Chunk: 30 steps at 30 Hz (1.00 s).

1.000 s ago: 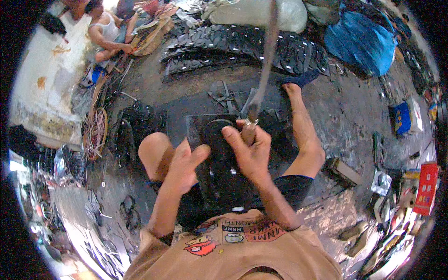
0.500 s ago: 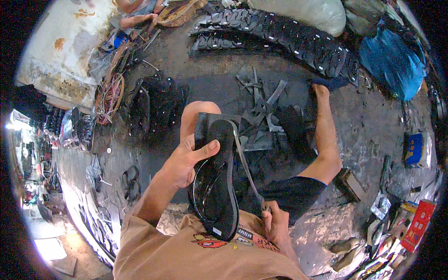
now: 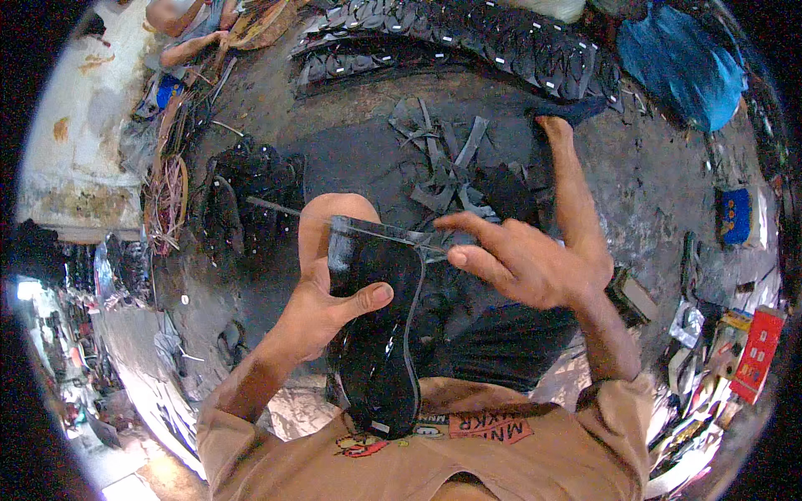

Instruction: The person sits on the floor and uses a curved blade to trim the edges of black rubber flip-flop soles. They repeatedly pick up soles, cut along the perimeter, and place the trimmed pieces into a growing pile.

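Sole [image 3: 376, 334], glossy black rubber, oblong, in left hand [image 3: 322, 313] grip; right hand [image 3: 526, 263] fingers spread.

A sandal sole [image 3: 376, 334] stands in the middle, between the left hand [image 3: 322, 313] and the right hand [image 3: 522, 259]. Rubber strips [image 3: 447, 163] lie above it. A row of soles [image 3: 468, 46] runs along the top.
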Motion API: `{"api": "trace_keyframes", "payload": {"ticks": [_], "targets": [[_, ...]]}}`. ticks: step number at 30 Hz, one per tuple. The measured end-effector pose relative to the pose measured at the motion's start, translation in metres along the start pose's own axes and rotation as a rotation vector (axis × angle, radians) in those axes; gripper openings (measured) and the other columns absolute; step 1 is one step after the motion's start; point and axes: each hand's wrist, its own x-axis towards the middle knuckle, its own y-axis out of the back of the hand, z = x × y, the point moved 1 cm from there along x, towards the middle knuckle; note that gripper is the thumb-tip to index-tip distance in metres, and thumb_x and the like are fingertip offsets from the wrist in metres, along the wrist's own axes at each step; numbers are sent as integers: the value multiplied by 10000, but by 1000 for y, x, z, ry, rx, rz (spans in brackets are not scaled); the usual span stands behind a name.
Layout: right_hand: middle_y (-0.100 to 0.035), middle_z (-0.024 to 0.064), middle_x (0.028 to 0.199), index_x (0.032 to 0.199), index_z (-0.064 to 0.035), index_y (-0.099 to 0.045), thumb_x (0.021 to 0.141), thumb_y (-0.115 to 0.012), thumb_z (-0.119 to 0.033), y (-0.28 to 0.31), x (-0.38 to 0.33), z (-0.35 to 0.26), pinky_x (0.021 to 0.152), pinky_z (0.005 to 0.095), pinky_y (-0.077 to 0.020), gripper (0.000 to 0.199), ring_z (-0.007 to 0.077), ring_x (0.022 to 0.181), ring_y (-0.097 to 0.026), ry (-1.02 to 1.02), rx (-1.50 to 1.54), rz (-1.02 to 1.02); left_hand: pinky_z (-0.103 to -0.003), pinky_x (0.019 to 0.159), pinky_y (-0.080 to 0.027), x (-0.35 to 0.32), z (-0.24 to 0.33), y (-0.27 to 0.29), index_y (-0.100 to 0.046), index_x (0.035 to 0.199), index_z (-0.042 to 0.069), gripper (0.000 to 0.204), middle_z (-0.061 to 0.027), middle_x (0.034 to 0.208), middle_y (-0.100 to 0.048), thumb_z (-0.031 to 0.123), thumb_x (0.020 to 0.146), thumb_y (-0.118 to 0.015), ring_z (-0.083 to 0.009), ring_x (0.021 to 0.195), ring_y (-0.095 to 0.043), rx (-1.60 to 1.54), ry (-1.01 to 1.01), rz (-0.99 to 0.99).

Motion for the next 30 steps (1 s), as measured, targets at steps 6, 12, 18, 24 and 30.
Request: {"api": "trace_keyframes", "payload": {"ticks": [6,12,18,24,30], "targets": [[-505,128,596,1585,-98,-408,1109,-466,-407,10,23,-3,598,428,-453,571,259,567,-585,187,217,-4,-392,1060,-489,9,9,1,-586,1363,18,483,-120,1284,-680,295,990,-722,-245,1186,-650,-76,-32,-88],[-486,-62,683,1605,-133,-431,1118,-450,-249,-41,-5,-21,590,243,-417,500,46,614,-434,116,677,686,-511,1118,-459,49,-71,-22,-535,1407,181,477,-130,1379,-615,194,956,-691,-291,1256,-614,-441,-407,-99],[-555,8,722,1522,-67,-495,1129,-446,-273,-57,23,-1,530,260,-409,446,88,566,-488,75,542,1090,-410,911,-584,113,32,-95,-693,1123,104,246,-71,1103,-735,247,948,-791,-200,1035,-704,-925,-319,406],[-588,186,699,1049,-49,-581,1081,-515,-380,-182,-76,41,562,450,-467,338,397,612,-633,-288,191,920,-363,809,-626,92,6,-84,-707,1124,77,235,-68,1073,-754,187,937,-797,-202,912,-731,-1067,-221,284],[-634,207,743,1021,-64,-557,1037,-596,-368,-139,-97,28,599,515,-474,307,459,694,-650,-309,76,744,-454,980,-595,54,-30,-82,-671,1213,86,239,-73,1149,-738,108,980,-722,-251,1081,-716,-928,-195,155]]}}
